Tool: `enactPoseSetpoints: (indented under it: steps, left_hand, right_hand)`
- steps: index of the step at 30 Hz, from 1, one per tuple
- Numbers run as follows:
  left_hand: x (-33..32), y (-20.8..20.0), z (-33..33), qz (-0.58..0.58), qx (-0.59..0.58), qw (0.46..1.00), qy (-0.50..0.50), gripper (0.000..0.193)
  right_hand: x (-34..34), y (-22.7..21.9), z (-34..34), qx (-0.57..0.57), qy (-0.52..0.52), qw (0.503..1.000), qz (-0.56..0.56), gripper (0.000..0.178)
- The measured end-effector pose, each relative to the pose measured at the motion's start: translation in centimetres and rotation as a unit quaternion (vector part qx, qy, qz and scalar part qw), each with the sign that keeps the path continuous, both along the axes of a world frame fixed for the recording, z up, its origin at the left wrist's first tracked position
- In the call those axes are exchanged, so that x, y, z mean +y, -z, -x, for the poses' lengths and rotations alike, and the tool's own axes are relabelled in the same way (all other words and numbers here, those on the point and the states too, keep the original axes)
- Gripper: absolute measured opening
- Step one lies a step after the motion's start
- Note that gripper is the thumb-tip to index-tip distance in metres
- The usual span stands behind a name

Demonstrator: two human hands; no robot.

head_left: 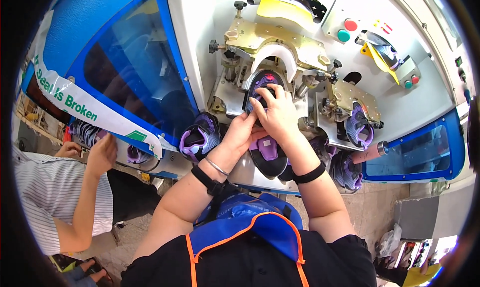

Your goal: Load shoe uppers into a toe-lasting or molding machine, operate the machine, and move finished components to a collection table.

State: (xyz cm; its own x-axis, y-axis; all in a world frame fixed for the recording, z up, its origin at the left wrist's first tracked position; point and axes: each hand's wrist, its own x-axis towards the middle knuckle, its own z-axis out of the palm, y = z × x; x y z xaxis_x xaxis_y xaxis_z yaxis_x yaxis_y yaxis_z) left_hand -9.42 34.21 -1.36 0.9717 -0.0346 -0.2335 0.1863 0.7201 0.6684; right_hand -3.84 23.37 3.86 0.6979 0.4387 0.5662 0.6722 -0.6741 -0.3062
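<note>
In front of the machine's white curved clamp (275, 54), a black and purple sneaker (257, 82) points its toe away from me. My right hand (275, 112) lies over its top, fingers bent onto the upper. My left hand (241, 132) grips the near left side, thumb and fingers meeting close to my right hand. Below my hands shows a black rounded piece with a purple panel and a small white label (266, 149). My hands cover the join, so I cannot tell whether it belongs to the same shoe.
Purple-black sneakers stand left (200, 137) and right (347, 172); another sneaker (359, 127) sits at the right-hand station. Red and green buttons (347, 29) are on the back panel. A pink cylinder (370, 152) lies right. Blue-framed windows flank me; a co-worker's hand (102, 154) handles shoes at left.
</note>
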Motion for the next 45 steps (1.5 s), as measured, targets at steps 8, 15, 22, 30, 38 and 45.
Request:
enactPoseSetpoints:
  steps: [8, 15, 22, 30, 38, 45]
  left_hand:
    - [0.1, -1.5, 0.5, -0.050, 0.028, 0.998, -0.011, 0.042]
    - [1.1, -1.6, 0.2, -0.075, 0.039, 0.996, 0.000, 0.043]
    - [1.2, -1.6, 0.0, -0.054, 0.047, 0.997, 0.009, 0.045]
    - [0.3, -1.9, 0.2, -0.054, 0.045, 0.997, -0.022, 0.040]
    - [0.4, -1.3, 0.1, -0.059, 0.050, 0.997, -0.025, 0.049]
    - [-0.1, -1.0, 0.3, -0.069, 0.056, 0.995, -0.034, 0.058]
  right_hand:
    - [0.2, 0.1, 0.1, 0.005, 0.016, 1.000, -0.006, 0.031]
    - [0.8, 0.1, 0.3, 0.015, 0.037, 0.999, -0.011, 0.030]
    - [1.1, 0.3, 0.2, 0.005, 0.052, 0.999, -0.004, 0.031]
    - [1.0, 0.0, 0.1, 0.014, 0.053, 0.998, 0.006, 0.029]
    - [0.9, 0.5, 0.0, 0.007, 0.046, 0.999, 0.006, 0.025]
    - [0.6, 1.1, 0.1, 0.012, 0.041, 0.999, 0.022, 0.019]
